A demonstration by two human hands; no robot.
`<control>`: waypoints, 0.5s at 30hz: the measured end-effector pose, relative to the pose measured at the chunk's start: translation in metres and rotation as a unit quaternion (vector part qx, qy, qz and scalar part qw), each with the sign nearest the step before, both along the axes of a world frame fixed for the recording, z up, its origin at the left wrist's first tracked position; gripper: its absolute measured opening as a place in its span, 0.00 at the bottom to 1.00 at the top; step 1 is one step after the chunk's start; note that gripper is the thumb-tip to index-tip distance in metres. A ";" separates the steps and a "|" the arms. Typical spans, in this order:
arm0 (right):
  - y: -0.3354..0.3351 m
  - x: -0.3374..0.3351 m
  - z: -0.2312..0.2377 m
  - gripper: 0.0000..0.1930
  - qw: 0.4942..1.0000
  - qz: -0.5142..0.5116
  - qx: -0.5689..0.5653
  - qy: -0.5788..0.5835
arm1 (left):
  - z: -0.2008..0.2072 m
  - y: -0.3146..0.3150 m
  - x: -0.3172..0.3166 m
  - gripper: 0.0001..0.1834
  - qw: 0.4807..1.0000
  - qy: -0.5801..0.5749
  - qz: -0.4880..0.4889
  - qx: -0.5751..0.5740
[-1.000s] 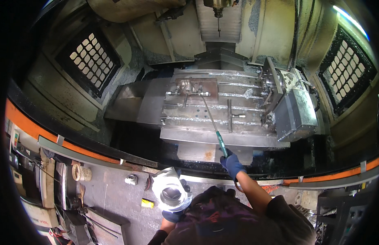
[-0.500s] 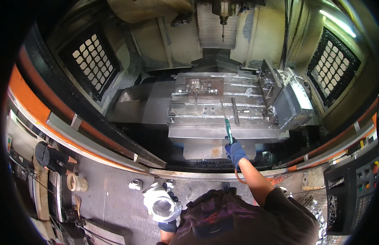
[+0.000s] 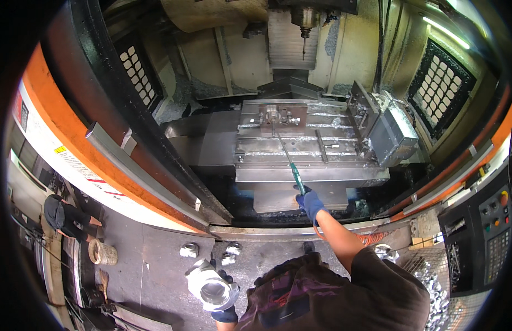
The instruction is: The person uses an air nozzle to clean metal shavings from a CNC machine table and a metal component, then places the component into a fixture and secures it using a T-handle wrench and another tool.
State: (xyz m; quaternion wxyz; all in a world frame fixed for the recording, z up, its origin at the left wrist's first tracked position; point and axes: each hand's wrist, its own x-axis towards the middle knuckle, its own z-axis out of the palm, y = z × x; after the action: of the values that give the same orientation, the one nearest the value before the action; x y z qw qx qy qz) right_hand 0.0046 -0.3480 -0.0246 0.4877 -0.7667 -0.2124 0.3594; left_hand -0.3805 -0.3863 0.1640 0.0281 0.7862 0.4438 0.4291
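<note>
My right hand [image 3: 312,204], in a blue glove, is closed round the green handle of an air blow gun [image 3: 297,175]. Its long thin nozzle points over the slotted machine table [image 3: 314,174] toward a small clamping fixture [image 3: 273,114] on a plate. An orange coiled hose [image 3: 372,239] runs near my right forearm. Low at the left, my left hand [image 3: 226,314], also gloved, grips a shiny silver metal casting [image 3: 198,277] with a wide round opening. The casting hides part of that hand's fingers.
A tool hangs from the spindle [image 3: 304,25] above the table. A grey box-shaped unit [image 3: 396,140] stands at the table's right. Small castings [image 3: 189,250] lie on the floor, near a bucket [image 3: 103,251]. A control panel [image 3: 493,220] is at the right; another person [image 3: 66,218] bends at far left.
The blow gun's nozzle has swung left, now toward the fixture. My view has shifted, with more of the left door showing. The casting stays in my left hand, slightly lower left.
</note>
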 end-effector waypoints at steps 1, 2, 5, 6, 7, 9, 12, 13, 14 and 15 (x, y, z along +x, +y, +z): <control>-0.003 -0.004 -0.007 0.22 1.000 -0.008 -0.004 0.004 | 0.007 0.000 -0.001 0.19 1.000 -0.002 -0.004 -0.002; -0.003 -0.012 -0.006 0.21 1.000 -0.011 -0.007 0.011 | 0.004 -0.003 -0.005 0.19 1.000 -0.009 0.004 -0.021; -0.008 -0.026 0.000 0.22 0.998 -0.043 -0.010 0.054 | 0.011 -0.012 -0.008 0.19 0.948 -0.161 0.025 -0.275; -0.009 -0.026 -0.005 0.22 0.999 -0.037 -0.013 0.028 | 0.011 -0.014 -0.008 0.19 0.936 -0.173 0.025 -0.304; -0.010 -0.024 -0.013 0.21 0.999 -0.031 -0.015 0.002 | 0.012 -0.015 -0.008 0.19 0.924 -0.185 0.027 -0.334; -0.014 -0.023 -0.018 0.21 0.999 -0.024 -0.011 -0.036 | 0.008 -0.011 -0.008 0.20 0.970 -0.088 0.015 -0.227; -0.020 -0.017 -0.018 0.20 0.999 -0.013 0.001 -0.036 | -0.007 -0.002 -0.004 0.22 0.996 0.043 -0.001 -0.084; -0.022 -0.014 -0.017 0.20 1.000 -0.008 -0.001 -0.008 | -0.013 0.000 -0.002 0.22 0.996 0.075 -0.004 -0.053; -0.022 -0.012 -0.013 0.21 1.000 -0.004 -0.003 0.020 | -0.024 0.000 -0.003 0.24 0.995 0.092 -0.004 -0.047; -0.022 -0.009 -0.011 0.21 1.000 0.003 -0.004 0.031 | -0.035 -0.001 -0.003 0.25 0.994 0.098 -0.004 -0.043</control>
State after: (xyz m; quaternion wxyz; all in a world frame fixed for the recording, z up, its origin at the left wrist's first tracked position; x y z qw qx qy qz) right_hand -0.0049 -0.3699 -0.0354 0.4894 -0.7567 -0.1984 0.3853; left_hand -0.3838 -0.3870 0.1286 0.0198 0.8241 0.4594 0.3308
